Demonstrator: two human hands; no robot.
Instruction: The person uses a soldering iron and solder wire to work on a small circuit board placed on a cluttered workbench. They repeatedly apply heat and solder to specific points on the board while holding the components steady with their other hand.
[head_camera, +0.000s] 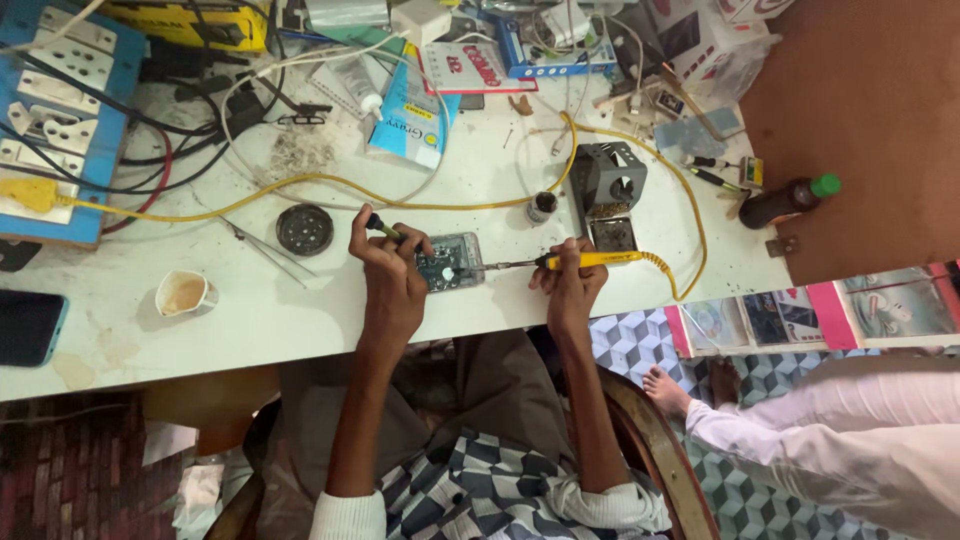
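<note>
Two hands work mid-frame: left hand (392, 268) fingers pin a small clear-cased circuit board (450, 263) to the white surface (300, 310); right hand (568, 275) grips a yellow-handled soldering iron (590, 259). Best kept steady, tip touching briefly.

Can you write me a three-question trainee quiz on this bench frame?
1. True or false: the right hand holds the yellow-handled soldering iron with its tip toward the small circuit board.
2. What does the left hand grip while resting on the board? A) a dark-handled tool B) the paper cup C) the phone
3. Which side of the board, in the picture, is the grey iron stand on?

Key
1. True.
2. A: its handle pokes out above the fingers.
3. The right side, further up the white table.
</note>
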